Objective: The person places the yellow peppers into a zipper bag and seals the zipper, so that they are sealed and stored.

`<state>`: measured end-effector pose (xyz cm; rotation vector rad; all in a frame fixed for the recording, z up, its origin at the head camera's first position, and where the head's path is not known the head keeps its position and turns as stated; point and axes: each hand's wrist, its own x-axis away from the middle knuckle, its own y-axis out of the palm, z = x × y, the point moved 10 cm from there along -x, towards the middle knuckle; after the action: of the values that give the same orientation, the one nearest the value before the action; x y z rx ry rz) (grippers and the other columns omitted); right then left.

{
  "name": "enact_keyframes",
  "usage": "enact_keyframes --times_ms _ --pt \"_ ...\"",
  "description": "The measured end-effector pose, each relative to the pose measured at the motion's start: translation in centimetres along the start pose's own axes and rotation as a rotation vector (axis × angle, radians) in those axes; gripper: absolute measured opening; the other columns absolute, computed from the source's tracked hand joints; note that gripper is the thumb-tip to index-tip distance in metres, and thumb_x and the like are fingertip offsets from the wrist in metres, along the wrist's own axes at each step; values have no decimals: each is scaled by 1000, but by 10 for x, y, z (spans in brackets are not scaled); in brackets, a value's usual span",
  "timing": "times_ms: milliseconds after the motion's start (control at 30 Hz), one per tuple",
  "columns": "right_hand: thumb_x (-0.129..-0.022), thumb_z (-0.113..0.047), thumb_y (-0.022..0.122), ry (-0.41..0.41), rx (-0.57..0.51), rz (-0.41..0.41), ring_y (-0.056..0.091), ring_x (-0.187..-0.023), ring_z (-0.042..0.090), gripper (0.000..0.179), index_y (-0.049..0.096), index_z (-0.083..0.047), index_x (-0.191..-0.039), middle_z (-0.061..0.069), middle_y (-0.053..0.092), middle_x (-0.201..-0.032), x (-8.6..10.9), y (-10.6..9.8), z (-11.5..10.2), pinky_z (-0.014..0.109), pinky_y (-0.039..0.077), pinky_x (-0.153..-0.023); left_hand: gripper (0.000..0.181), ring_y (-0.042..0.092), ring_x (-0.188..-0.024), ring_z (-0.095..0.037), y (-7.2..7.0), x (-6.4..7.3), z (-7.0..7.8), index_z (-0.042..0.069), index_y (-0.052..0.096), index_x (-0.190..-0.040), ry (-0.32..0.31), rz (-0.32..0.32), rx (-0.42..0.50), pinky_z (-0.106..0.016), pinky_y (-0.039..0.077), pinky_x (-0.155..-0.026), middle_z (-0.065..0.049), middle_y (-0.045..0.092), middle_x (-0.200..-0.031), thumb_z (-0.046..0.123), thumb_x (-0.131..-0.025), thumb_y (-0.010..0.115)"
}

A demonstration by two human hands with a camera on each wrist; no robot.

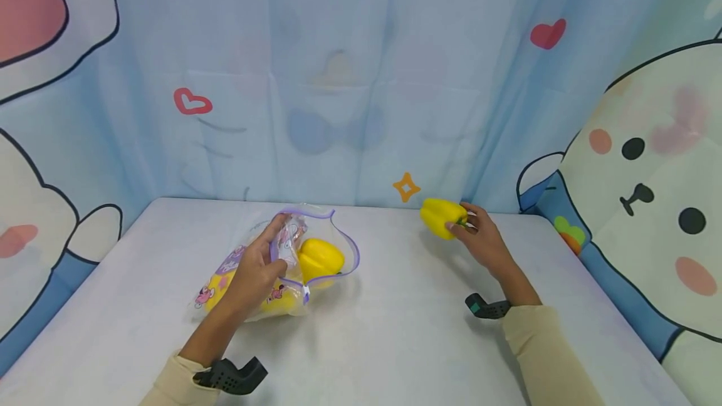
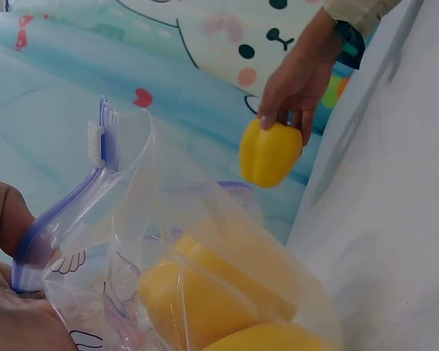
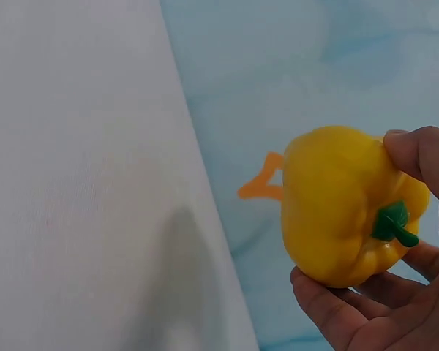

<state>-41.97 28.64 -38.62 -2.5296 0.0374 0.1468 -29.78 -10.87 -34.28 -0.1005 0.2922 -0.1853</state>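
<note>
My left hand (image 1: 261, 268) grips the edge of a clear zip bag (image 1: 346, 240) with a purple seal, its mouth spread wide toward the right. Inside the bag, a yellow bell pepper (image 1: 320, 258) shows near the opening, and more yellow shapes fill the lower part. The left wrist view shows the white slider (image 2: 96, 144) on the seal and yellow peppers (image 2: 205, 292) behind the plastic. On the right, my right hand (image 1: 479, 235) holds another yellow bell pepper (image 3: 325, 208) by its stem end, thumb on one side and fingers on the other, raised above the table.
A white table (image 1: 395, 331) lies under both hands. Behind it hangs a light blue curtain (image 1: 338, 80) printed with hearts and cartoon animals, close along the back and right edges. Each wrist wears a black camera mount (image 1: 231, 376).
</note>
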Motion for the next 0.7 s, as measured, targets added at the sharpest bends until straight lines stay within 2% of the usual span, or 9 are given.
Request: enact_keyframes --times_ms 100,133,167,333,367,400,567,700 --pt "-94 -46 58 -56 -1 -16 45 -128 43 82 19 -8 -155 25 31 -151 5 3 -13 52 41 -101 77 18 -146 -23 -1 0 0 4 16 -155 1 10 -49 -15 33 -101 -4 13 -162 -8 -85 45" --pt "-94 -46 58 -68 0 -19 46 -127 42 81 20 -10 -156 24 31 -151 6 5 -16 53 41 -101 77 17 -146 -22 -1 0 0 4 16 -155 4 15 -69 -13 35 -99 -4 14 -162 -8 -85 46" --pt "-95 -46 57 -76 2 -26 46 -127 42 80 20 -10 -156 24 31 -151 8 7 -20 53 41 -101 77 13 -147 -21 -2 1 1 4 17 -155 5 18 -87 -13 32 -101 -5 15 -161 -7 -85 47" --pt "-95 -46 56 -93 9 -52 50 -125 39 77 21 -15 -156 20 33 -151 14 21 -33 51 43 -100 76 12 -147 -21 -1 3 1 5 19 -155 -3 20 -123 -22 31 -106 -5 15 -161 -7 -85 48" --pt "-96 -44 56 -102 6 -56 50 -125 38 76 22 -15 -156 20 35 -150 15 24 -36 50 43 -100 76 10 -147 -21 -1 3 1 5 19 -155 -7 20 -124 -25 25 -108 -4 15 -161 -6 -86 48" --pt "-96 -43 57 -112 4 -57 51 -124 37 75 23 -15 -156 20 36 -149 16 26 -40 49 44 -99 76 10 -147 -21 -1 3 1 6 19 -155 -10 22 -130 -27 24 -109 -4 15 -161 -5 -86 48" --pt "-96 -36 60 -200 -3 -44 55 -121 35 68 31 -13 -153 19 46 -142 25 33 -66 45 49 -94 76 10 -147 -20 -1 3 2 6 19 -155 -12 32 -145 -31 24 -110 -3 15 -161 -4 -86 49" --pt "-96 -27 61 -270 -45 -38 55 -121 35 63 35 -9 -150 21 48 -140 35 35 -88 39 50 -92 76 10 -147 -21 -1 2 3 6 19 -155 -5 32 -142 -31 24 -110 -4 16 -161 -4 -86 49"
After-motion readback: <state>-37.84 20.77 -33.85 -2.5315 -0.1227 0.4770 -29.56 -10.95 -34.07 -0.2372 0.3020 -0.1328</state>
